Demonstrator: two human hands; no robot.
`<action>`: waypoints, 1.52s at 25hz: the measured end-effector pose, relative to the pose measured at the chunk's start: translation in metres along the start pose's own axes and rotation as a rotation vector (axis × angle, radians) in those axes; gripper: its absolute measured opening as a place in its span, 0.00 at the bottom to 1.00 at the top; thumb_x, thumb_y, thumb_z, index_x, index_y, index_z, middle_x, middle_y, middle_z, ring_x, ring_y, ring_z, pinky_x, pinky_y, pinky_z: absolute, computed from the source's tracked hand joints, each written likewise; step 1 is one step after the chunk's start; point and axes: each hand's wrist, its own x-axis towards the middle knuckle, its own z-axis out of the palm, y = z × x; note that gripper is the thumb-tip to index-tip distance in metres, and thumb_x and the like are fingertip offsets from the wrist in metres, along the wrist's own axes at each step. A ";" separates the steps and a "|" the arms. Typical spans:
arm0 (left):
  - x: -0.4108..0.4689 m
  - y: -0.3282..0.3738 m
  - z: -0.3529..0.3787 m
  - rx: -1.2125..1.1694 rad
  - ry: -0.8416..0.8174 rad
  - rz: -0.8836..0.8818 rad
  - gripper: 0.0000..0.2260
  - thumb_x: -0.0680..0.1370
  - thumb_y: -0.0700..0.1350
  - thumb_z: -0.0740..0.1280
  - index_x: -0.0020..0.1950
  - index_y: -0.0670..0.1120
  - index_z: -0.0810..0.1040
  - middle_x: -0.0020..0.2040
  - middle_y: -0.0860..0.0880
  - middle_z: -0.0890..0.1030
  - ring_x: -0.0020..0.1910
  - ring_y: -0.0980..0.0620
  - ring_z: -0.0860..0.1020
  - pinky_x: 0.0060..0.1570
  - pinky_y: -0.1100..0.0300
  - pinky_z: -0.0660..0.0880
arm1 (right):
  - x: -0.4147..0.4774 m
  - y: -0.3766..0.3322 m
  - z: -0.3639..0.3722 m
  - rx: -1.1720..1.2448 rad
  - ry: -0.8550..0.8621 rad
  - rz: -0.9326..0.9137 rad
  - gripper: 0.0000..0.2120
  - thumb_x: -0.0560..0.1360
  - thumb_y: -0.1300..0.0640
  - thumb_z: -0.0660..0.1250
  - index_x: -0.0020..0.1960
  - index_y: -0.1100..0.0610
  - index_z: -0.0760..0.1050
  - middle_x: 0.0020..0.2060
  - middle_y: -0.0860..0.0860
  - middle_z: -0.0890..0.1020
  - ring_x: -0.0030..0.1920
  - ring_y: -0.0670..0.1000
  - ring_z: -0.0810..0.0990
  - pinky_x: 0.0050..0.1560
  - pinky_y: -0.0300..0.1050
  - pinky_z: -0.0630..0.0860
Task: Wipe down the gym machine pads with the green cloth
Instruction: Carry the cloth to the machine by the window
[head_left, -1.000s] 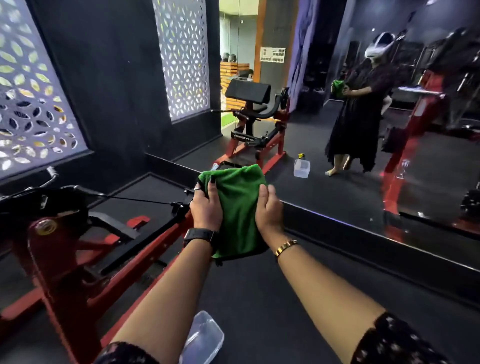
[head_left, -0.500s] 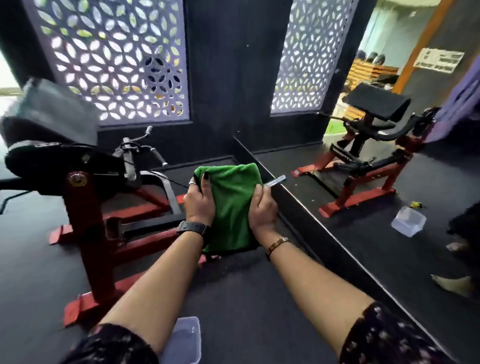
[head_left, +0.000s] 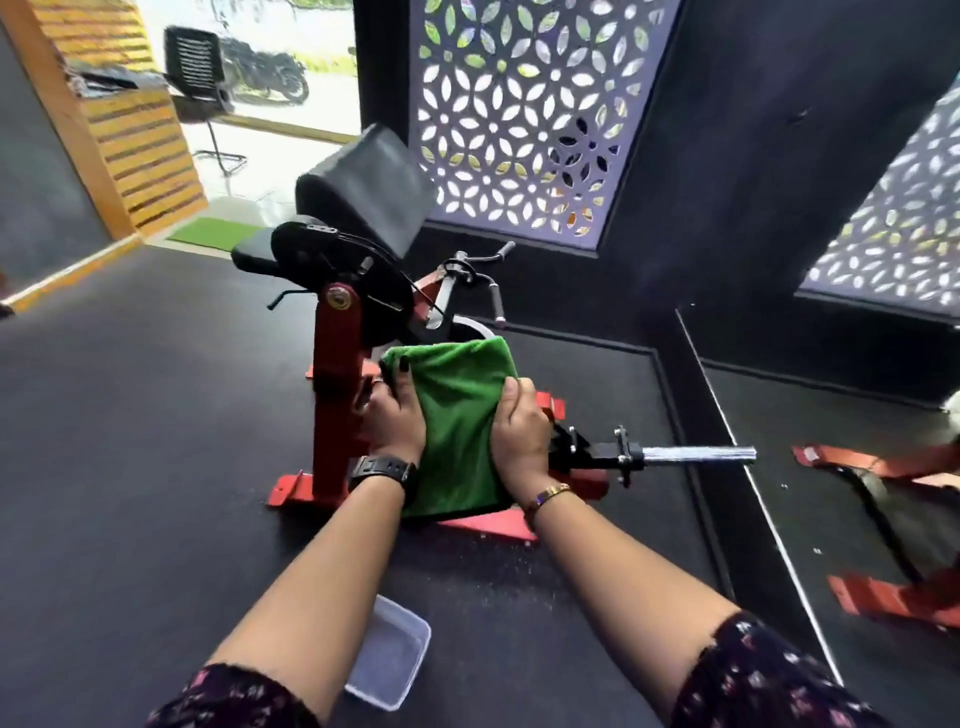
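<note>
I hold a folded green cloth (head_left: 457, 415) in front of me with both hands, above the floor. My left hand (head_left: 395, 415) grips its left edge and my right hand (head_left: 519, 431) grips its right edge. Behind the cloth stands a red-framed gym machine (head_left: 337, 374) with a slanted black arm pad (head_left: 363, 192) on top and a small black seat pad (head_left: 254, 257) to its left. The cloth is apart from both pads, lower and nearer to me.
A clear plastic tub (head_left: 389, 660) sits on the black floor between my forearms. A chrome weight peg (head_left: 691, 454) sticks out to the right from the machine's base. A wall mirror (head_left: 857, 467) runs along the right. A wooden counter (head_left: 130, 140) and an office chair (head_left: 200, 88) stand far left.
My view has swung left, from the mirror toward the machine, so the machine now sits straight ahead. Both hands kept hold of the cloth the same way.
</note>
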 end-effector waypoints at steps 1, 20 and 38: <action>0.008 -0.006 -0.001 0.011 0.046 -0.017 0.27 0.78 0.59 0.54 0.61 0.38 0.74 0.56 0.33 0.78 0.56 0.35 0.76 0.54 0.48 0.72 | 0.007 -0.002 0.012 0.010 -0.046 -0.026 0.14 0.82 0.55 0.53 0.50 0.65 0.70 0.41 0.65 0.79 0.43 0.66 0.77 0.39 0.51 0.63; 0.036 -0.042 -0.037 0.179 0.694 -0.295 0.20 0.82 0.50 0.51 0.52 0.34 0.73 0.49 0.31 0.78 0.50 0.34 0.76 0.45 0.49 0.69 | 0.052 -0.015 0.129 0.199 -0.806 -0.293 0.14 0.80 0.49 0.56 0.49 0.61 0.66 0.39 0.62 0.79 0.42 0.64 0.78 0.40 0.50 0.68; 0.027 -0.083 -0.018 0.237 0.873 -0.458 0.19 0.81 0.52 0.53 0.58 0.37 0.72 0.55 0.34 0.78 0.54 0.34 0.76 0.47 0.50 0.71 | 0.050 0.019 0.165 0.220 -1.102 -0.199 0.04 0.77 0.57 0.57 0.46 0.58 0.66 0.36 0.56 0.76 0.39 0.59 0.75 0.41 0.50 0.70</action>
